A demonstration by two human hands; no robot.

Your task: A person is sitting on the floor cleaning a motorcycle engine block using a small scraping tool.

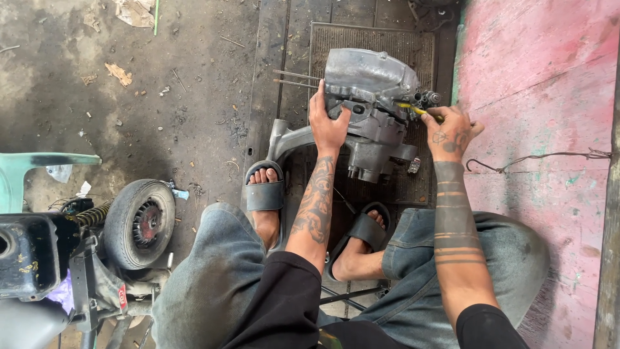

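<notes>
Two hands on grey engine casing (369, 97) (grimy metal), left hand (327, 123) braced open, right hand (450, 132) grip closed on yellow-handled tool (413, 109)

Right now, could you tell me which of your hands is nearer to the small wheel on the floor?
Left. The left hand rests on the grey engine casing, on the side towards the small wheel; the right hand, holding a yellow-handled tool, is beyond the casing.
</notes>
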